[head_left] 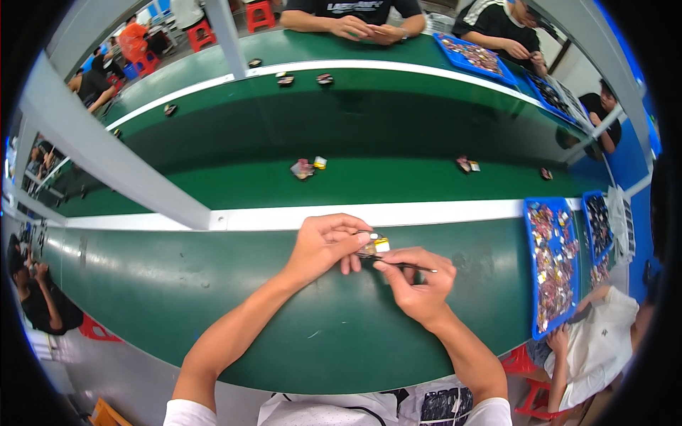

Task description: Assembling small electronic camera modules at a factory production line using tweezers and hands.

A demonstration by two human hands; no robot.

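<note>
My left hand (325, 243) is closed, pinching a small electronic assembly (376, 246) with a yellow-and-white block on it. The piece is held just above the green worktable (234, 266), and fingers cover part of it. From the right, my right hand (420, 284) grips a slim black tool (420, 268) that looks like tweezers. Its tip meets the lower side of the assembly; whether it grips any part there is too small to tell.
Beyond a white rail (369, 214) runs a green conveyor belt (391, 174) carrying small assemblies (303, 169). A blue tray (533, 284) full of small parts lies at right. A grey metal post (121, 156) slants across the left. Other people sit around.
</note>
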